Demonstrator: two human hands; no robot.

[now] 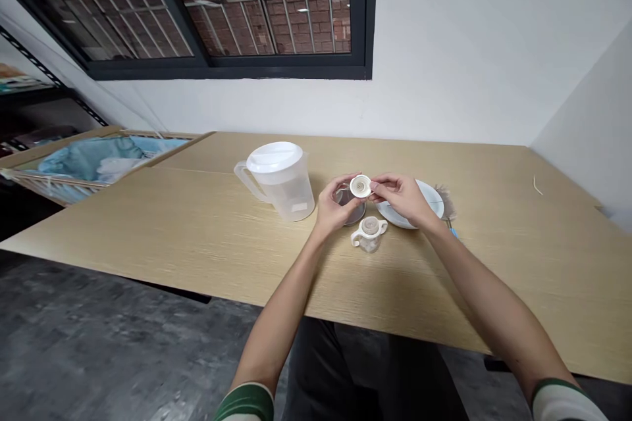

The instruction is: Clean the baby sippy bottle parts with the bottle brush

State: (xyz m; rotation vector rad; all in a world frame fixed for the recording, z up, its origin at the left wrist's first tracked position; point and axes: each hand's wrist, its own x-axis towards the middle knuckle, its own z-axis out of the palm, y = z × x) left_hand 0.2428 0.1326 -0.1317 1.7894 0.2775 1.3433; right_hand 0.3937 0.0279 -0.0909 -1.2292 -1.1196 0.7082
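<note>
Between my two hands I hold a small round cream-white cap, its ringed inner face turned toward me. My left hand grips its left side with thumb and fingers. The fingers of my right hand pinch its right edge. Just below, a small two-handled cup with a cream collar and clear body stands upright on the table. A clear round container sits behind my left hand, partly covered by it. Under and beyond my right hand lies a white plate, partly hidden.
A translucent lidded pitcher stands to the left of my hands. Behind the plate shows a brush with grey bristles. A basket with blue cloth is at the far left. A small pale strip lies on the wooden table at right.
</note>
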